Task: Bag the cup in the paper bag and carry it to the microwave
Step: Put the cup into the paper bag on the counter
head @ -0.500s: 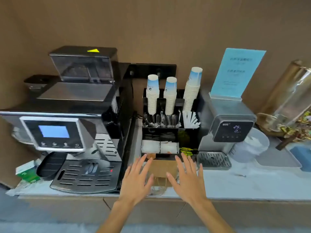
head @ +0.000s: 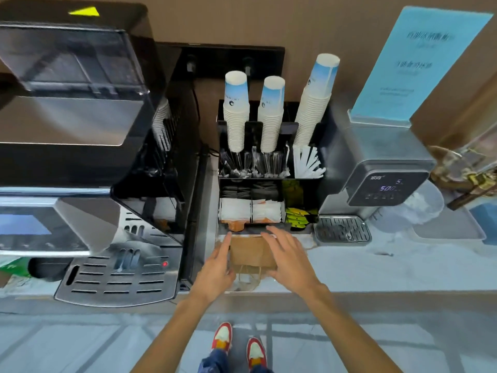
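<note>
A brown paper bag (head: 251,253) lies flat on the counter in front of the black organizer, its twine handles (head: 248,277) pointing toward me. My left hand (head: 217,267) rests at the bag's left edge with fingers spread. On the bag's right side my right hand (head: 289,258) lies over it, fingers apart, holding nothing. Three stacks of white-and-blue paper cups (head: 236,109) stand upside down in the organizer behind the bag. No microwave is in view.
A large coffee machine (head: 88,168) fills the left of the counter, its drip tray (head: 118,281) near the edge. The black organizer (head: 269,184) holds stirrers, napkins and packets. A water dispenser (head: 382,170) with a blue sign (head: 411,65) stands right, its drain grille (head: 343,228) beside the bag.
The view has closed in and tilted down over the counter. Both hands have reached forward onto the paper bag's sides.
</note>
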A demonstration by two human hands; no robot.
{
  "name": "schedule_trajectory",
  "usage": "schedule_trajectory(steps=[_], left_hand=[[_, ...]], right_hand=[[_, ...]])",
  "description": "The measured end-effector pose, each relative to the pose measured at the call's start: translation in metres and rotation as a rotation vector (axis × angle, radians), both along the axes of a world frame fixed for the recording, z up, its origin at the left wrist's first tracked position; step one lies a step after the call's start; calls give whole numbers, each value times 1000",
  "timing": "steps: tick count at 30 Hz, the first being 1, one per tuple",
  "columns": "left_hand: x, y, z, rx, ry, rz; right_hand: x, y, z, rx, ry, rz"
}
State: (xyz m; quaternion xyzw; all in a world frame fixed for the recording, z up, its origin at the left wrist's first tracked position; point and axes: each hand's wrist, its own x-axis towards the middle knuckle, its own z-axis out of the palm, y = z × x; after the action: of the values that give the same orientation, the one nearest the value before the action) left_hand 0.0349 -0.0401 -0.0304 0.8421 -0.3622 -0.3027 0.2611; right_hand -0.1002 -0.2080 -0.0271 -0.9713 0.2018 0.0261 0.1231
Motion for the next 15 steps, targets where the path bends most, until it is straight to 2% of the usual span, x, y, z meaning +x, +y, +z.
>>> schedule_trajectory(steps=[6, 12, 15], left_hand=[[16, -12, -6, -32, 97, -25], [26, -13, -5, -25, 249, 37], [30, -13, -6, -49, 297, 37]], right_hand=[[10, -12, -2, 43, 24, -1], [15, -24, 15, 399, 121, -94], [18, -31, 25, 507, 121, -129]])
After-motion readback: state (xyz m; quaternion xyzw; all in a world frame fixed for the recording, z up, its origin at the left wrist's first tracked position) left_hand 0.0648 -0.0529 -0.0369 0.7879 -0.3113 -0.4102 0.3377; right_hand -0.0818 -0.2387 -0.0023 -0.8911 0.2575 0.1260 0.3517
